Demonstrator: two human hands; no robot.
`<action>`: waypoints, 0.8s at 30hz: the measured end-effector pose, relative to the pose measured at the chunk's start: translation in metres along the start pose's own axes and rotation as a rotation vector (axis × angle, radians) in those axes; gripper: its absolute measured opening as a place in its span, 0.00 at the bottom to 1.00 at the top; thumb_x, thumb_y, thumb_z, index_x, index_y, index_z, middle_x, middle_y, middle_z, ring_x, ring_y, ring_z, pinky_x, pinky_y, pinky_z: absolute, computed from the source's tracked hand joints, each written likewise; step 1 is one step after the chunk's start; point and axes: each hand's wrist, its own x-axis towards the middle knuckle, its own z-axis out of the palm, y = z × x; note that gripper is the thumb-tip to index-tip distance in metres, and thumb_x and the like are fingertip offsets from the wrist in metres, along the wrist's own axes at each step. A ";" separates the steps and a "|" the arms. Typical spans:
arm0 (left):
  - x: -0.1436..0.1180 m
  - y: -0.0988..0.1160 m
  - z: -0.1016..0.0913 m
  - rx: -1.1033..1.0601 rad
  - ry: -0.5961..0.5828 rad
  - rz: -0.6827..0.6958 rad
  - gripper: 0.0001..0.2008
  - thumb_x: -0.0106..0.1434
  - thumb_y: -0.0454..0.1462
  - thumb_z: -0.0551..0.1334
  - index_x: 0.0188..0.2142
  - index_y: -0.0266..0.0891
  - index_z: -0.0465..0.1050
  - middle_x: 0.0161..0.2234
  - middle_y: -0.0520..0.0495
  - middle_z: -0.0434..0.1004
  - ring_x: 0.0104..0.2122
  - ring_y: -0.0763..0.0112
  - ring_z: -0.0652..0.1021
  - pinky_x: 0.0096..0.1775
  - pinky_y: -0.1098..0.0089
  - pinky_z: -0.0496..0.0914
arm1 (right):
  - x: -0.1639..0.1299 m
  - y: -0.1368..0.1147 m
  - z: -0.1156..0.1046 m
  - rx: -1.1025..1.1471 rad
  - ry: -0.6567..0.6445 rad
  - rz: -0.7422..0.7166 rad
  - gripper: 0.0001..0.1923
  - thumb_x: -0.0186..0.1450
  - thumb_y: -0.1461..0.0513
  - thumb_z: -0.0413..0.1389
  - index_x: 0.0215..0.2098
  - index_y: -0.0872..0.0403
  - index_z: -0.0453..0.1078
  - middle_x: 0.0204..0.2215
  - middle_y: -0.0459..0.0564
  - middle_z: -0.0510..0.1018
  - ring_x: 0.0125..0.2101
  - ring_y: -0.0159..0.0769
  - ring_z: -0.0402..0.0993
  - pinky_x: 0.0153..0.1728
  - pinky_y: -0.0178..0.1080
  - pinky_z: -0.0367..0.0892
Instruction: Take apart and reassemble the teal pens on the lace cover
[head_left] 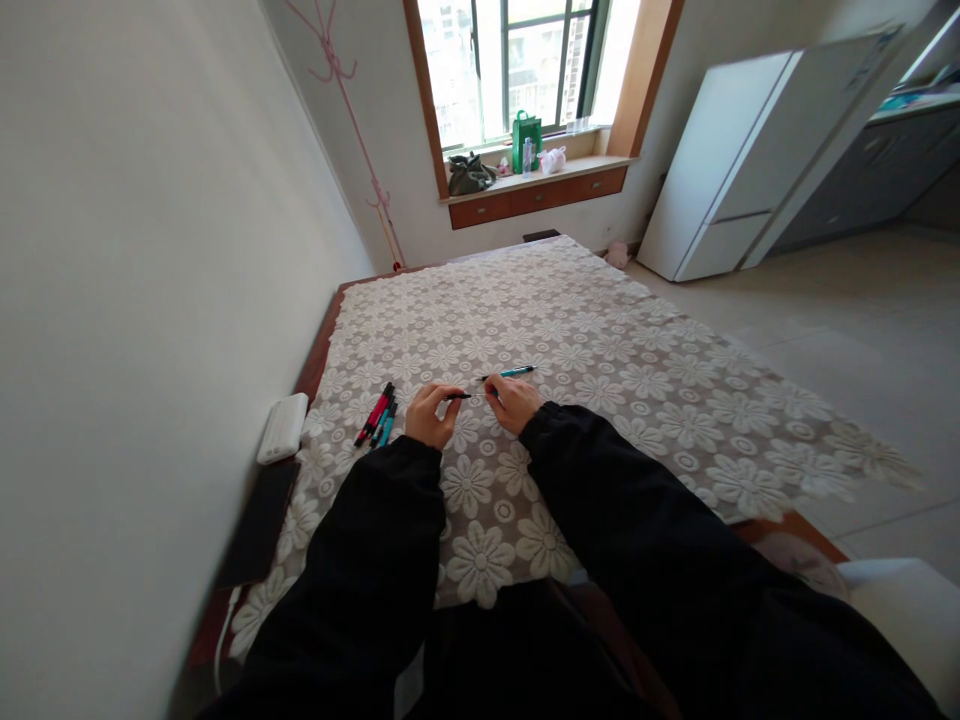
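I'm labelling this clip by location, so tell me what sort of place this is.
Most likely a room in a small flat: a white fridge stands by a tiled floor, and a window sill holds bags. The hands work at a table under a flowered lace cloth.

White floral cloth (pixel 600 340); teal pen (pixel 517 372) (black-tipped).

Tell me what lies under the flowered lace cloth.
A wooden table shows as a brown edge along the left side of the flowered lace cloth and at the near right corner. The rest of its top is covered.
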 end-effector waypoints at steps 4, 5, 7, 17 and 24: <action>-0.001 -0.001 0.001 0.007 -0.045 0.005 0.06 0.64 0.35 0.62 0.40 0.44 0.78 0.38 0.48 0.80 0.42 0.64 0.78 0.47 0.62 0.72 | 0.000 0.000 0.001 -0.013 -0.013 -0.016 0.05 0.68 0.62 0.51 0.42 0.53 0.66 0.33 0.51 0.77 0.35 0.40 0.73 0.36 0.37 0.58; -0.001 -0.001 0.001 0.009 -0.059 0.004 0.06 0.64 0.35 0.62 0.40 0.45 0.78 0.39 0.48 0.81 0.42 0.64 0.78 0.47 0.62 0.72 | 0.000 0.000 0.001 -0.013 -0.013 -0.017 0.05 0.68 0.62 0.51 0.42 0.53 0.66 0.33 0.51 0.77 0.35 0.40 0.73 0.36 0.37 0.58; -0.001 -0.002 0.001 0.007 -0.079 0.007 0.07 0.64 0.35 0.63 0.41 0.45 0.78 0.39 0.48 0.81 0.42 0.65 0.78 0.46 0.62 0.72 | 0.000 0.000 0.002 -0.007 -0.017 -0.022 0.06 0.68 0.62 0.51 0.43 0.53 0.66 0.33 0.51 0.77 0.35 0.40 0.73 0.37 0.37 0.59; -0.003 -0.006 0.005 0.010 -0.104 -0.015 0.07 0.62 0.38 0.66 0.40 0.45 0.78 0.36 0.50 0.82 0.36 0.66 0.79 0.43 0.64 0.75 | -0.001 -0.001 0.004 0.086 -0.041 -0.063 0.08 0.67 0.62 0.52 0.45 0.53 0.65 0.37 0.52 0.78 0.37 0.40 0.74 0.38 0.37 0.60; -0.003 -0.006 0.005 0.006 -0.120 -0.035 0.07 0.61 0.40 0.67 0.39 0.44 0.78 0.34 0.49 0.82 0.35 0.67 0.79 0.41 0.65 0.75 | 0.000 0.001 0.009 0.250 -0.084 -0.130 0.17 0.60 0.69 0.50 0.47 0.54 0.62 0.38 0.51 0.78 0.39 0.39 0.73 0.40 0.36 0.63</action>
